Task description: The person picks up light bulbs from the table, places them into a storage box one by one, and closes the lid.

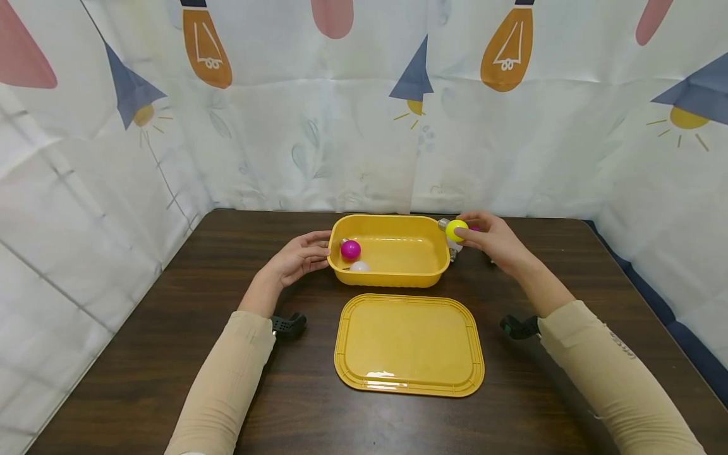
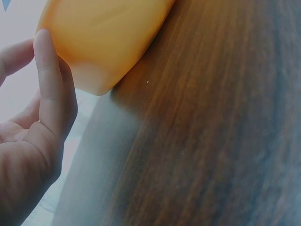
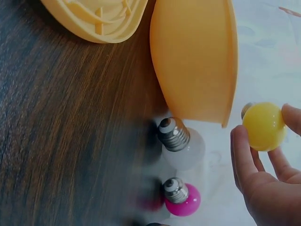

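My right hand [image 1: 496, 243] pinches a yellow light bulb [image 1: 457, 230] between thumb and fingers, its metal screw base pointing left over the right rim of a yellow plastic container [image 1: 392, 279]. My left hand [image 1: 297, 258] touches the container's left end with loosely extended fingers. Inside the container, at its left, lie a magenta bulb [image 1: 351, 250] and a white bulb [image 1: 359, 266]. In the right wrist view, another white bulb [image 3: 190, 153] and another magenta bulb [image 3: 184, 202] rest on the table beside the container's right end, partly hidden by the right hand in the head view.
A yellow lid [image 1: 409, 344] lies flat on the dark wooden table [image 1: 284, 392], in front of the container. Behind the table hangs a white printed curtain [image 1: 352, 145], close to the back edge. Dark blue fabric [image 1: 648, 287] borders the table's right edge.
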`<state>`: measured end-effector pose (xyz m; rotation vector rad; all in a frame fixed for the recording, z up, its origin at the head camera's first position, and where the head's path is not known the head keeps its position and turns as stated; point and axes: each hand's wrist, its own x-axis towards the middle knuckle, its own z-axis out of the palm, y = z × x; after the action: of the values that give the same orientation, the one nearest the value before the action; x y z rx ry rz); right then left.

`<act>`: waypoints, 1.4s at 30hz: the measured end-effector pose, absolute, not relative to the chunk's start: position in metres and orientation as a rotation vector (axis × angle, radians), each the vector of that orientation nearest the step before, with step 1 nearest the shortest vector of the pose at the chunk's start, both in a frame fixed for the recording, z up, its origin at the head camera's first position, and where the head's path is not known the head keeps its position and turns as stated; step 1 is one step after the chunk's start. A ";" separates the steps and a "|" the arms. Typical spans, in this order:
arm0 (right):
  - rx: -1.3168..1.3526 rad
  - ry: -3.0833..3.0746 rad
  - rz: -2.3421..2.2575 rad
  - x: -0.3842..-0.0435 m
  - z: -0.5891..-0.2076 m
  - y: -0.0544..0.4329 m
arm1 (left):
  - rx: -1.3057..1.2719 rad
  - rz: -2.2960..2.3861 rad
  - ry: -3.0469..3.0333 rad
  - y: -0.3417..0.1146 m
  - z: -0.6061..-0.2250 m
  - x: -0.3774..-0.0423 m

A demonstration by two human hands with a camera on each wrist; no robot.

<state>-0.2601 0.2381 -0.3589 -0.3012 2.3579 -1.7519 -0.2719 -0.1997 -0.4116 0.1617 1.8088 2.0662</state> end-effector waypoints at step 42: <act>-0.403 2.237 -1.803 -0.273 -0.357 0.207 | 0.169 2.067 1.793 -0.200 -0.412 -0.273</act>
<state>-0.2731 0.2068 -0.3573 -0.4030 2.2368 -1.8026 -0.2734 -0.2002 -0.4120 0.1691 1.7929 2.0673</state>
